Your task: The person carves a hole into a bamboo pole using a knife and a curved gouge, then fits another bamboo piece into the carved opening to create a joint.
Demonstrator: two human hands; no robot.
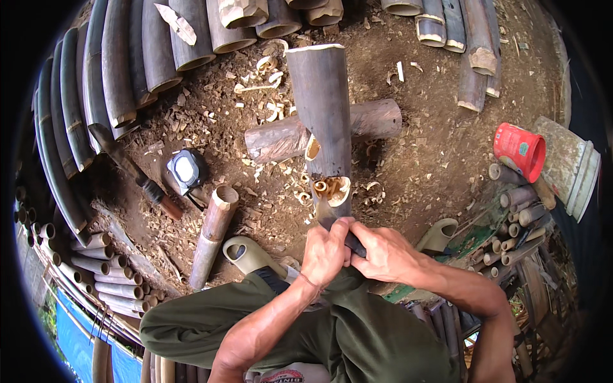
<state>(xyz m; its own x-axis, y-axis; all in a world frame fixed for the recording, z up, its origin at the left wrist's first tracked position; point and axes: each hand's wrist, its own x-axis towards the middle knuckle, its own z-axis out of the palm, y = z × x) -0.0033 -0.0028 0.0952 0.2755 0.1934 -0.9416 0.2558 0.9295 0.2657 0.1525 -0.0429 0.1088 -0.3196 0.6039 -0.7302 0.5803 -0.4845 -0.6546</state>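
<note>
A thick grey bamboo tube points away from me, propped across a shorter bamboo log on the ground. Two notches are cut in its upper side; the nearer notch shows pale wood and curled shavings. Both my hands are closed round a knife with a dark handle, thumbs close together. My left hand grips it nearer the blade, and my right hand wraps the handle end. The blade runs forward into the nearer notch. The tube's near end is hidden behind my hands.
Bamboo tubes lie in rows at the far left, with more at the far right. A machete, a tape measure and a short bamboo piece lie left. A red tub and a whitish bucket are right. Shavings litter the soil.
</note>
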